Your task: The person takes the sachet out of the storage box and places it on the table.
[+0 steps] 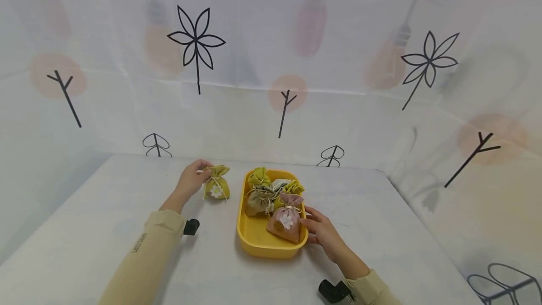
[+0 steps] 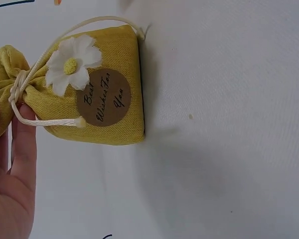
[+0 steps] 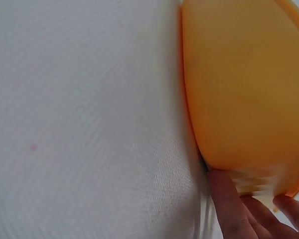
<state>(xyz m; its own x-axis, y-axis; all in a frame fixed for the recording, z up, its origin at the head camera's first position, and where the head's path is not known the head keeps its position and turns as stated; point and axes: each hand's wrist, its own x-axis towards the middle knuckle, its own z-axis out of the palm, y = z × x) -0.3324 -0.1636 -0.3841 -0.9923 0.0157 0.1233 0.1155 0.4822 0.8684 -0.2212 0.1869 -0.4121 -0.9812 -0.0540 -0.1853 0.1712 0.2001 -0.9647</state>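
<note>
My left hand [image 1: 192, 180] pinches the gathered neck of a yellow-green drawstring pouch [image 1: 219, 189] left of the container. That pouch [image 2: 109, 55] carries a white cloth flower and a round brown label reading "Best Wishes For You"; its cord is tied at the neck. My right hand [image 1: 323, 232] holds the right side of a yellow plastic container [image 1: 254, 247], one fingertip over the rim. In the right wrist view, fingers [image 3: 229, 209] meet the container's outer wall [image 3: 244, 84] low down. Inside sit several pouches, among them a pink one [image 1: 282, 225] and an olive-beige one [image 1: 256, 204].
A white cloth covers the table [image 1: 381, 248]. Behind it hangs a pale backdrop [image 1: 237, 121] printed with flowers and twigs. Black wrist mounts [image 1: 191, 227] stick out from both sleeves [image 1: 144, 258].
</note>
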